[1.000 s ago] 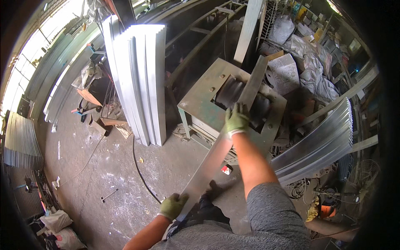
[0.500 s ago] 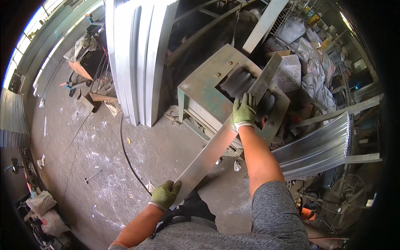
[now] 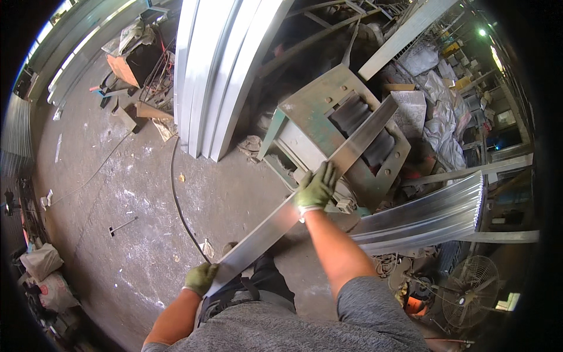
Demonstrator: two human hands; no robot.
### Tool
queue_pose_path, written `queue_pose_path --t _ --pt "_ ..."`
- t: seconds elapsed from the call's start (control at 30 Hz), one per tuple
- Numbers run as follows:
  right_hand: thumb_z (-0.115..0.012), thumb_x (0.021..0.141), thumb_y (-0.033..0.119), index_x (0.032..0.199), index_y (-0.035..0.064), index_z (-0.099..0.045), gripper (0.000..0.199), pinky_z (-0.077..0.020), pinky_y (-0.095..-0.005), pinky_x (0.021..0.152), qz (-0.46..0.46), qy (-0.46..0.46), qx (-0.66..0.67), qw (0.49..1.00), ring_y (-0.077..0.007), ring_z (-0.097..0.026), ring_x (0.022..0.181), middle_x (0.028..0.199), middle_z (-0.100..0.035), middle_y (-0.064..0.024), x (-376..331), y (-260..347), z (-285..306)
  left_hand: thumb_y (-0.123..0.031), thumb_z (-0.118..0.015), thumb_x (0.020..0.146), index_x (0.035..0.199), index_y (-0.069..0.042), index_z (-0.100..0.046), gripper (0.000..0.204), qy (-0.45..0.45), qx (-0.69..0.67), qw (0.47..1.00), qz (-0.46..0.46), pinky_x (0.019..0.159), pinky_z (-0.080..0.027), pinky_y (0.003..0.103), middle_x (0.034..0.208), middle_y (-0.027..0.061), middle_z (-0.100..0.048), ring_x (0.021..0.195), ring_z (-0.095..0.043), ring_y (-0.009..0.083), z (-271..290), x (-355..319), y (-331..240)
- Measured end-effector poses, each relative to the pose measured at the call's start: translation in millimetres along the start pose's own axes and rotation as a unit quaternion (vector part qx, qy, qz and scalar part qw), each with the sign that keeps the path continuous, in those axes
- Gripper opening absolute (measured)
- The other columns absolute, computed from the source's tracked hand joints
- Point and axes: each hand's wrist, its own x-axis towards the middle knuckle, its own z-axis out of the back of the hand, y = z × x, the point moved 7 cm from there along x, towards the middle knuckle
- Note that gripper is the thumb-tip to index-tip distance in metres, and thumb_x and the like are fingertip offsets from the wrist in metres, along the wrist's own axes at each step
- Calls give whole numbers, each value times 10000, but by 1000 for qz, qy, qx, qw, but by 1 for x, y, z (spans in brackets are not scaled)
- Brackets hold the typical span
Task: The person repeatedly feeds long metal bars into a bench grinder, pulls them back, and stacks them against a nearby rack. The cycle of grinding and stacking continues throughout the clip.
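A long, flat metal strip (image 3: 252, 236) slants from near my waist up to the right. My left hand (image 3: 201, 278), in a green work glove, is closed around its near end. Farther along, my gloved right hand (image 3: 316, 186) grips the strip, fingers over its upper face; its thumb is not clearly seen. The strip's far part lies across a worn green and cream metal machine (image 3: 305, 105). Dark, rounded surfaces (image 3: 353, 115) show in the machine's openings on either side of the strip.
Tall bright ribbed metal sheets (image 3: 220, 76) stand left of the machine. A curved corrugated sheet (image 3: 422, 217) lies at right, above a fan (image 3: 471, 290). A dark cable (image 3: 178, 205) and a T-shaped metal tool (image 3: 123, 226) lie on the floor. Sacks (image 3: 42, 262) sit at lower left.
The strip has shifted toward my body and slightly left, with my left hand on its end. My right hand has come back from over the machine to its near edge. The view has shifted too.
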Motion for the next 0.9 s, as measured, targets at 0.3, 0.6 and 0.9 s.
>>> queue_pose_path --t 0.3,0.6,0.9 --pt "-613 1028 292 1538 -59 -498 630 -319 -588 1299 -11 32 -30 999 -516 -415 1531 1625 -482 -305 -86 45 12 -665 -511 1088 996 -108 -755 615 -19 -4 1000 -13 814 -557 589 944 231 -764 957 -724 505 -12 -51 103" --pt "-555 1074 414 1647 -62 -388 764 -234 -579 1337 -16 103 -14 994 -492 -300 1613 1718 -376 -294 -172 91 20 -600 -535 1099 1080 -115 -781 544 -15 -32 999 20 878 -573 559 1044 227 -782 1034 -730 485 -2 -112 177" --pt "-569 1071 534 1673 -68 -346 880 -205 -637 1327 37 172 35 984 -524 -243 1630 1754 -287 -328 -222 118 29 -542 -477 1111 1191 -182 -802 491 37 -3 996 87 996 -565 538 1177 212 -785 1150 -719 466 15 -125 238"
